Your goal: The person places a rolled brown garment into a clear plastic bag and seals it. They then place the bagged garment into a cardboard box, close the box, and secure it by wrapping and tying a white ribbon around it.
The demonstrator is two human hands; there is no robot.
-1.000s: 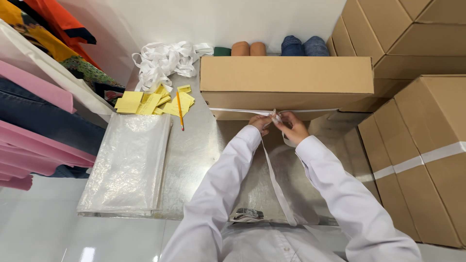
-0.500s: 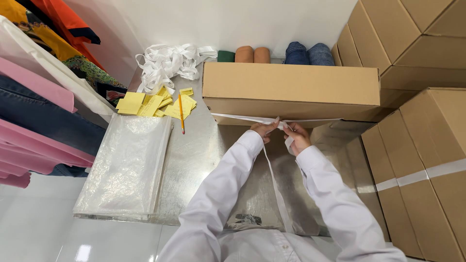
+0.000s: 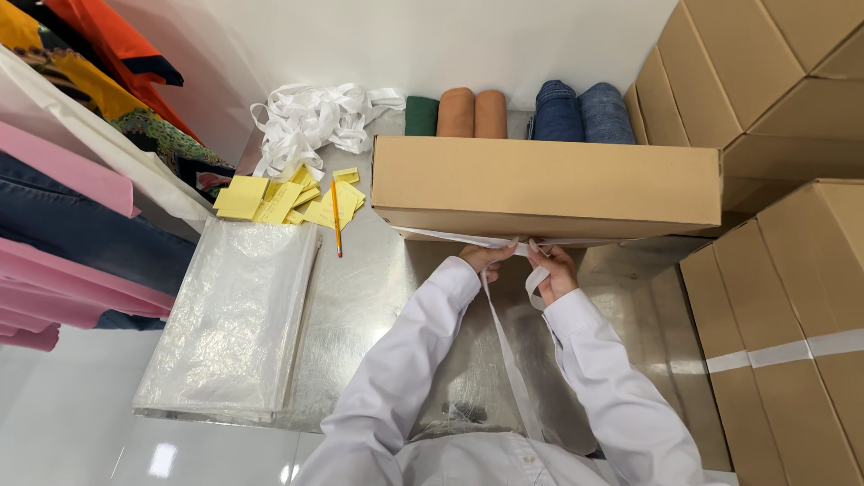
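Note:
A long brown cardboard box (image 3: 546,184) lies across the metal table (image 3: 360,306). A white strap (image 3: 504,351) runs under the box's front edge and trails down toward me. My left hand (image 3: 486,257) pinches the strap at the box's lower front edge. My right hand (image 3: 554,270), just beside it, grips a loop of the same strap. Both arms wear white sleeves.
A stack of clear plastic bags (image 3: 234,324) lies at left, with yellow paper slips (image 3: 288,200) and a pencil (image 3: 335,216) behind it. A pile of white straps (image 3: 315,117) and rolled garments (image 3: 513,112) sit at the back. Cardboard boxes (image 3: 792,306) stand right; hanging clothes (image 3: 72,198) left.
Both hands stay at the box's front edge with the strap. The right hand has pulled slightly down and right, and a loop of strap now shows in it.

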